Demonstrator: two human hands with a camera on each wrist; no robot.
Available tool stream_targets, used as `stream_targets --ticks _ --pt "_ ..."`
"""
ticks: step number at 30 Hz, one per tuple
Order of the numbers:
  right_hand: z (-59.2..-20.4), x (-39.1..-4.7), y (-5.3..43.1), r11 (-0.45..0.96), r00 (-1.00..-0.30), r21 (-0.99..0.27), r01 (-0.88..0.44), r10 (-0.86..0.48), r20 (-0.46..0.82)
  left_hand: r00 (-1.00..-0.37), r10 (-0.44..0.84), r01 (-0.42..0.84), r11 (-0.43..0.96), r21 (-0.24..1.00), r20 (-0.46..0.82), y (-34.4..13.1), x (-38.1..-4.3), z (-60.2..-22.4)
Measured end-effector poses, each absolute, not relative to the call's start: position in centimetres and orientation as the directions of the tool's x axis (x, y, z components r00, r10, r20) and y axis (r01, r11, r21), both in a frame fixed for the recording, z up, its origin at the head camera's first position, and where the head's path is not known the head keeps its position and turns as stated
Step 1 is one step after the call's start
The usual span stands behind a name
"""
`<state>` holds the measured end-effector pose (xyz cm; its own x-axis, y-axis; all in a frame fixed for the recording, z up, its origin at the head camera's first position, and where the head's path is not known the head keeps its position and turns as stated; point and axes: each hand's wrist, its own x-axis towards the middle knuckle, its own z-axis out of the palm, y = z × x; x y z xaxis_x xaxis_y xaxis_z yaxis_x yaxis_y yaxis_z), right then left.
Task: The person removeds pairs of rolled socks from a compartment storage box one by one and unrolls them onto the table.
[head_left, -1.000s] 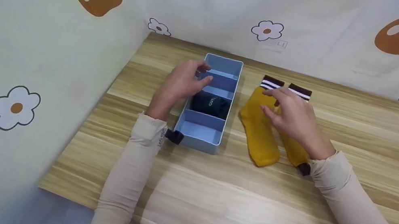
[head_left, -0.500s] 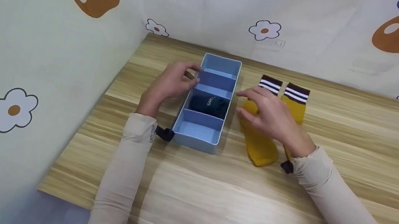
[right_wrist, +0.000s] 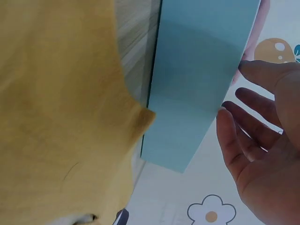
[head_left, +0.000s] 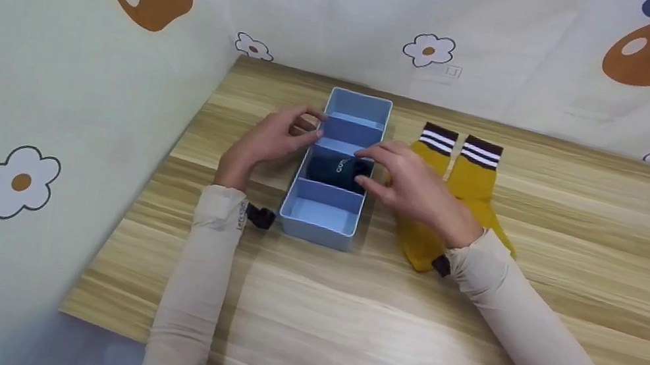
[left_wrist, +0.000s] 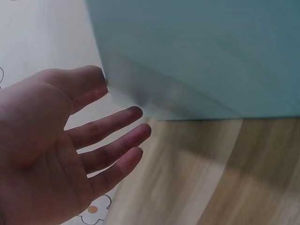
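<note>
A light blue box with several compartments stands on the table. One compartment holds a dark rolled bundle with white lettering. My left hand is at the box's left side, fingers loosely bent. In the left wrist view its fingertips are by the blue wall; contact is unclear. My right hand reaches over the right rim, thumb and fingertips at the bundle's right end, not visibly gripping it. Two yellow socks with dark, white-striped cuffs lie flat right of the box, partly under that hand.
The wood-grain table extends to both sides and in front of the box. A pale wall covering with flower and orange fruit prints rises behind and at the left. Small black camera mounts project from both wrists.
My right hand has moved left, from above the yellow socks to the box's dark bundle. My left hand has drawn back slightly left, from over the box to its left edge.
</note>
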<state>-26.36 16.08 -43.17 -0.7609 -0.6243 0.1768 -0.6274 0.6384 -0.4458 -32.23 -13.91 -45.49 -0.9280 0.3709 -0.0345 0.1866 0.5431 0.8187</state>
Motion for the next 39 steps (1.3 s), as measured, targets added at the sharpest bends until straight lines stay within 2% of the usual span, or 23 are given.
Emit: stream_targets --ticks 7,15,24,32,36,39 --pt "-42.9 -27.0 15.1 0.637 -0.762 -0.47 -0.611 -0.633 0.134 -0.916 0.396 0.171 0.539 0.825 -0.069 -14.4 -32.2 -46.3" --pt "-42.1 -27.3 13.6 0.657 -0.766 -0.501 -0.563 -0.642 0.019 -0.92 0.392 0.192 0.454 0.87 -0.002 -14.6 -32.5 -47.5" --pt "-41.2 -27.5 12.3 0.741 -0.784 -0.391 -0.547 -0.617 -0.073 -0.922 0.374 0.257 0.392 0.883 0.102 -14.3 -32.6 -48.6" --pt "-40.7 -27.9 11.4 0.737 -0.745 -0.369 -0.566 -0.649 -0.154 -0.93 0.319 0.296 0.366 0.882 0.18 -13.6 -32.7 -48.9" --pt "-40.5 -28.3 11.2 0.733 -0.715 -0.382 -0.563 -0.664 -0.221 -0.941 0.277 0.297 0.404 0.865 0.193 -13.1 -32.6 -48.8" --pt "-40.4 -28.5 11.0 0.749 -0.719 -0.368 -0.551 -0.65 -0.246 -0.949 0.255 0.28 0.422 0.862 0.183 -12.9 -32.5 -48.8"
